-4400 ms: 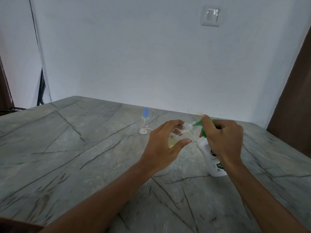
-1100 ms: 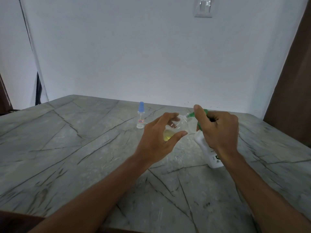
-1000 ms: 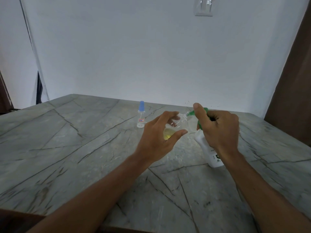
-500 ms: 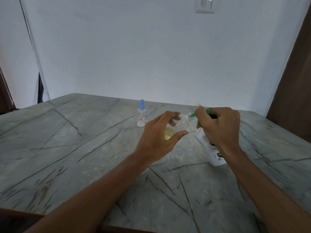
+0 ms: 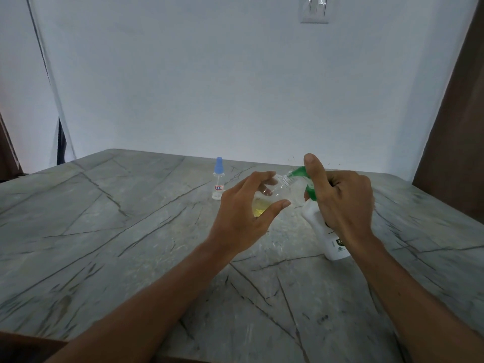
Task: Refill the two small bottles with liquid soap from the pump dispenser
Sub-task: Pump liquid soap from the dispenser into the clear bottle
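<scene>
My left hand [image 5: 243, 216] holds a small clear bottle [image 5: 275, 195] tilted to the right, with yellow soap pooled at its lower end. The bottle's open neck meets the green spout of the white pump dispenser [image 5: 324, 231], which stands on the table. My right hand [image 5: 340, 203] wraps the green pump head, with its thumb raised above the pump. Much of the pump is hidden by this hand. A second small clear bottle [image 5: 218, 183] with a blue cap stands upright on the table, behind and left of my left hand.
The grey marble table [image 5: 104, 231] reaches the white wall at the back. A brown wooden panel [image 5: 455, 127] rises at the right. A light switch [image 5: 315, 9] sits high on the wall.
My right thumb has lifted off the pump head and now points up. My left hand keeps the tilted bottle at the spout. The view has shifted slightly.
</scene>
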Demonstrator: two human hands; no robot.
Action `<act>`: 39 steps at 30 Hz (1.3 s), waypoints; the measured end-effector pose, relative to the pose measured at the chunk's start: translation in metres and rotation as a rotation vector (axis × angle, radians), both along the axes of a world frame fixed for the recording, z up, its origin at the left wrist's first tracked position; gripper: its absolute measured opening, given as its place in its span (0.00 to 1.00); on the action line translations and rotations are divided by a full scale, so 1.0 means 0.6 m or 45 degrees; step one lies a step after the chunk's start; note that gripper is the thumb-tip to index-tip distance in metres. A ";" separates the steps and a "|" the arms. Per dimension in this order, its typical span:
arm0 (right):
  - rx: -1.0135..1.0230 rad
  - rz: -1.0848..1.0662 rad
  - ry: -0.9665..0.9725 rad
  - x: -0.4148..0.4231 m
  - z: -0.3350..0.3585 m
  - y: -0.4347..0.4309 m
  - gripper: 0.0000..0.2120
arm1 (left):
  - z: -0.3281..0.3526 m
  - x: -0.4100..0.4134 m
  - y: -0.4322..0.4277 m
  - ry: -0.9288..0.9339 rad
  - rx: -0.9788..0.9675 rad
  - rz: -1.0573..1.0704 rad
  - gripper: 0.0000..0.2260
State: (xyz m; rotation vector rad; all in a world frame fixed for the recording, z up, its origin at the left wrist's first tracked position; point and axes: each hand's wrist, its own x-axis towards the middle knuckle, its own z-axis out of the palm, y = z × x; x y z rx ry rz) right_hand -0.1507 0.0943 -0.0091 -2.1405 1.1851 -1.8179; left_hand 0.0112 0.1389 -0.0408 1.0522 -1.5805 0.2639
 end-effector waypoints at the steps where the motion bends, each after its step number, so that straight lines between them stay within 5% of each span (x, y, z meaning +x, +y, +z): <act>1: 0.011 -0.007 -0.002 -0.001 0.000 -0.001 0.24 | 0.000 -0.001 0.000 0.003 -0.001 0.003 0.22; 39: -0.030 0.020 -0.048 -0.002 -0.003 -0.009 0.31 | -0.001 -0.006 0.003 -0.006 0.020 -0.038 0.23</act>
